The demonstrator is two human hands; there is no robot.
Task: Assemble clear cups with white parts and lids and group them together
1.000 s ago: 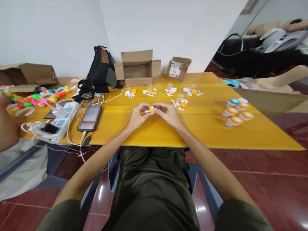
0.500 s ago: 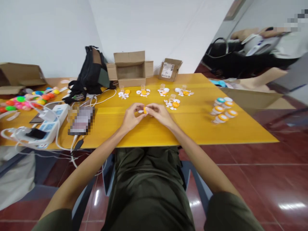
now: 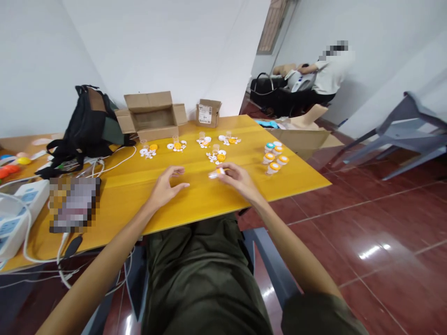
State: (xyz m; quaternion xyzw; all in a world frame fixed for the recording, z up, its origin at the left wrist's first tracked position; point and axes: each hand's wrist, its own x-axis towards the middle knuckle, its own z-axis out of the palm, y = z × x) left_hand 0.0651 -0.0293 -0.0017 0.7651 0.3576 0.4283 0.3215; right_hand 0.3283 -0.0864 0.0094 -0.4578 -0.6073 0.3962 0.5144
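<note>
My right hand (image 3: pixel 238 180) is closed on a small clear jar (image 3: pixel 213 174) with an orange and white lid, tilted so that its clear end points left. My left hand (image 3: pixel 167 187) is apart from it, thumb and fingers spread with nothing between them. Just beyond lies a group of small white discs (image 3: pixel 213 158) with dark marks, beside an orange lid ring (image 3: pixel 221 157) and a clear cup (image 3: pixel 215 149). Several similar groups spread along the table's back. Off to the right, several capped jars (image 3: pixel 274 167) stand upright together, one with a teal lid (image 3: pixel 270 146).
On the yellow table (image 3: pixel 188 204) are an open cardboard box (image 3: pixel 155 118), a smaller box (image 3: pixel 208 113), a black backpack (image 3: pixel 94 123), a phone (image 3: pixel 77 204), and a white power strip (image 3: pixel 21 209) with cables. A person (image 3: pixel 330 74) sits at the far right, near a grey chair (image 3: pixel 401 130).
My left hand has come off the jar and moved left with its fingers apart. My right hand keeps the jar, now lying more in view. The camera has turned right.
</note>
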